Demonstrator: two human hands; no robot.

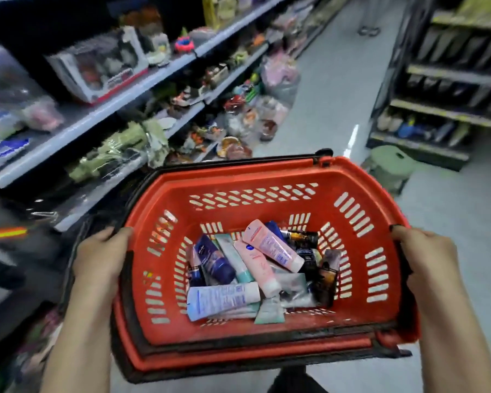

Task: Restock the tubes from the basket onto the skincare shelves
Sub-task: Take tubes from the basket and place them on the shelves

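Note:
I carry a red plastic basket (250, 180) in front of me, its black handles folded down along the rim. My left hand (101, 256) grips the basket's left rim and my right hand (425, 259) grips its right rim. Several skincare tubes lie jumbled in the bottom: a pink tube (272, 245), a dark blue tube (214, 262), a white and blue tube (223, 300), teal tubes and some dark ones (323, 279).
Shelves (119, 92) packed with boxed and bagged toys run along the left of the aisle. A dark shelf unit (448, 80) stands at the right, with a green stool (391, 165) on the floor before it. Grey floor (338, 89) stretches ahead between them.

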